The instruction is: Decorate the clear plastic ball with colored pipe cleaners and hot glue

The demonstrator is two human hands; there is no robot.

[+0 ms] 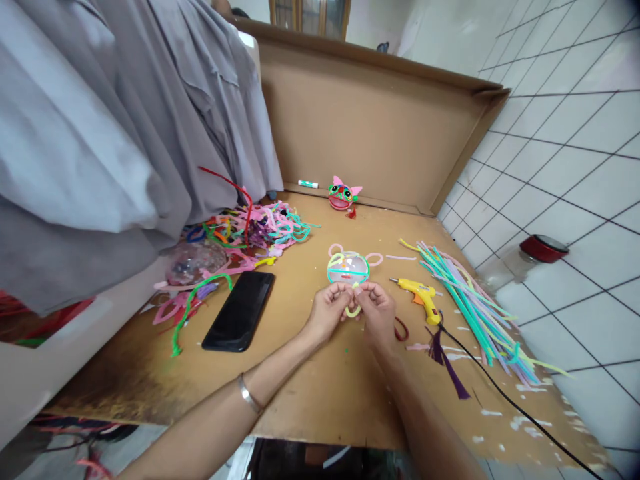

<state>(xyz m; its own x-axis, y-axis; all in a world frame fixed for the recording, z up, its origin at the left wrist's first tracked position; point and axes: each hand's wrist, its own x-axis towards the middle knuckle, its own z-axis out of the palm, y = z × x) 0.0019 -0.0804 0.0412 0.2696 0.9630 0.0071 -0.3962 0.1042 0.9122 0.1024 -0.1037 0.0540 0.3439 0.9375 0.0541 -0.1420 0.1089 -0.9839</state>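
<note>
Near the middle of the table, my left hand [330, 308] and my right hand [376, 312] meet, both closed on a pale yellow pipe cleaner [353, 313] bent into a small loop. Their fingertips pinch its ends together. Just beyond the fingers lies a clear round piece [349, 268] edged in green and teal, with pink loops at its upper left and right and a pale yellow loop on top. A dark red curved pipe cleaner [403, 329] rests beside my right hand.
A yellow glue gun [423, 299] with a black cord and a pipe cleaner bundle [470, 307] lie right. At left are a black phone [239, 311] and a tangled colourful pile [270, 227]. A pink-eared face [341, 195] and a marker [308, 184] sit by the cardboard wall [370, 127].
</note>
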